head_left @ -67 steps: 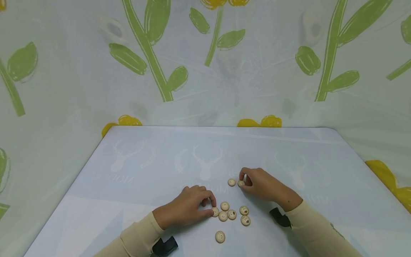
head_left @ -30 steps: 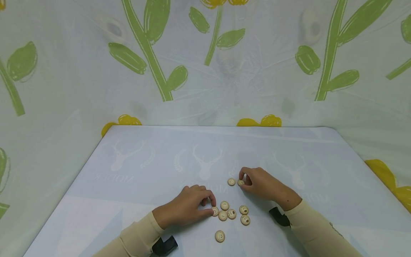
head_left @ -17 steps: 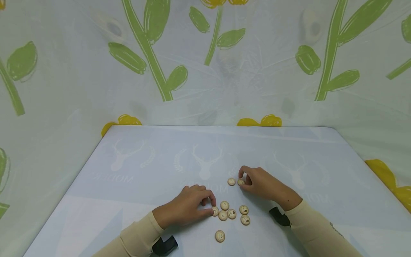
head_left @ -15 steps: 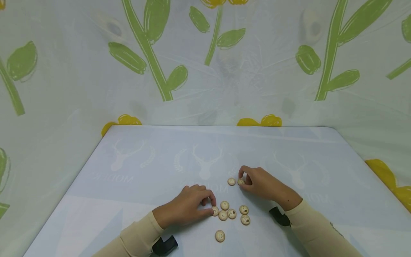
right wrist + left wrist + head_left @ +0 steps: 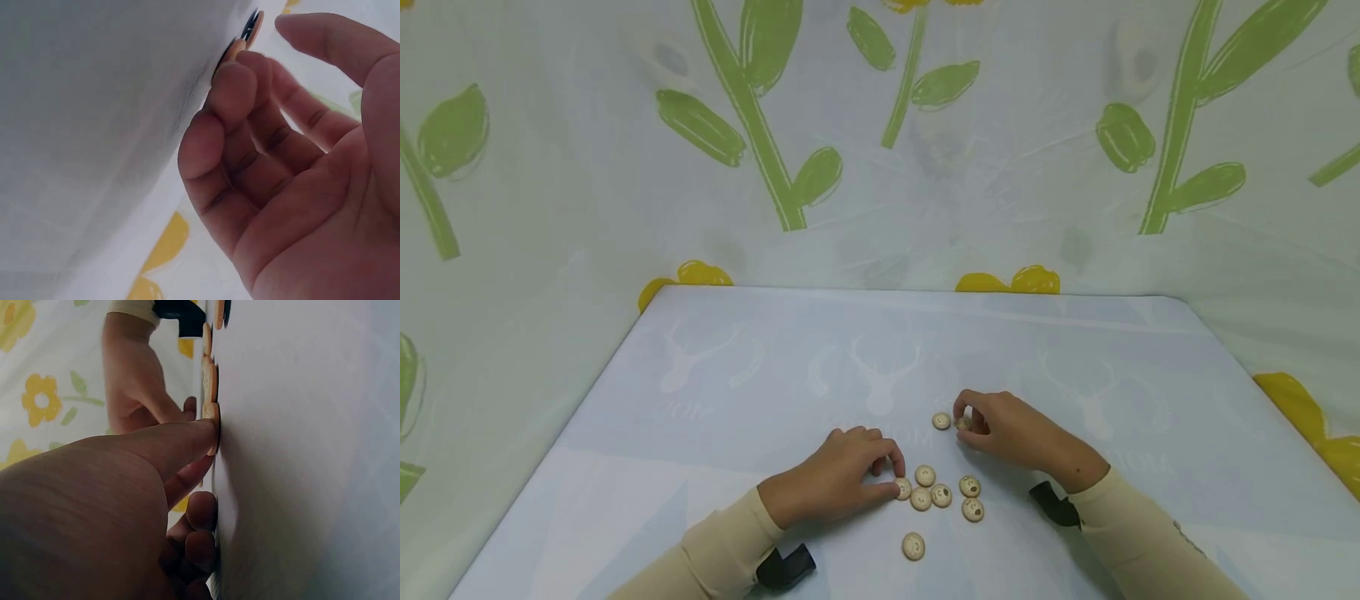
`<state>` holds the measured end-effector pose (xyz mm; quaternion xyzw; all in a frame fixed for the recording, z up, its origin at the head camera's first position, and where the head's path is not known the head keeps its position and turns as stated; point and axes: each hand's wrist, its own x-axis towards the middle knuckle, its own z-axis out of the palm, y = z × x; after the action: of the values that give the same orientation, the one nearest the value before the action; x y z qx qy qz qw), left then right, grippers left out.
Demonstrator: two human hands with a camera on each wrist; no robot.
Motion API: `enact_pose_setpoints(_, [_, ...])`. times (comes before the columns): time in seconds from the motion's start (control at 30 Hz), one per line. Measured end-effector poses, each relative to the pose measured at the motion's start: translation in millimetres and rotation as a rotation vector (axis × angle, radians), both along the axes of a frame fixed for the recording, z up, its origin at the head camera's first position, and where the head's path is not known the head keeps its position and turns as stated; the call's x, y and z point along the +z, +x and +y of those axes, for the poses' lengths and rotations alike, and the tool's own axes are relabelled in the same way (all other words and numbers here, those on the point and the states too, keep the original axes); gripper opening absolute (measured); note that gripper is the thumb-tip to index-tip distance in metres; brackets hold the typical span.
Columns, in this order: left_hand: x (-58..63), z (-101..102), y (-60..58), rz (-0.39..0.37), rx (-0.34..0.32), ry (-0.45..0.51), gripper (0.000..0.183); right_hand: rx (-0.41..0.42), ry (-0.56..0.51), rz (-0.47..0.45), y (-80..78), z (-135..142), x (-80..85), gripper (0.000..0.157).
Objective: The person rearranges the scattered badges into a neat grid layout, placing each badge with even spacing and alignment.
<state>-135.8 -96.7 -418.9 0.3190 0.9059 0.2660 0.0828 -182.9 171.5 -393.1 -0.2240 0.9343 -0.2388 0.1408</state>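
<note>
A large, pale blue-white table [image 5: 1097, 333] with faint deer-head prints is filling the lower scene. The left hand [image 5: 838, 477] is working closer in, its thumb and index finger pinching a round, beige, wooden-looking button [image 5: 905, 489] at the left end of a beige button cluster [image 5: 921, 499]. The right hand [image 5: 1015, 427] is reaching farther out; its thumb and index finger are arching around a second round button [image 5: 962, 423], though whether they are gripping it I cannot tell. That one is sitting just right of a lone round button [image 5: 941, 421], a narrow gap dividing them; being round, neither is showing a long axis.
</note>
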Motion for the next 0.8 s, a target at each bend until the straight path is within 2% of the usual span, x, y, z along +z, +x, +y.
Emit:
enact_pose_setpoints(0.47, [0.8, 0, -0.5, -0.018, -0.002, -0.012, 0.010, 0.114, 0.002, -0.010, 12.7, -11, 9.1, 0.020])
enact_pose_setpoints(0.8, [0.6, 0, -1.0, -0.017, -0.003, -0.017, 0.010, 0.208, -0.004, -0.020, 20.2, -19, 10.5, 0.016])
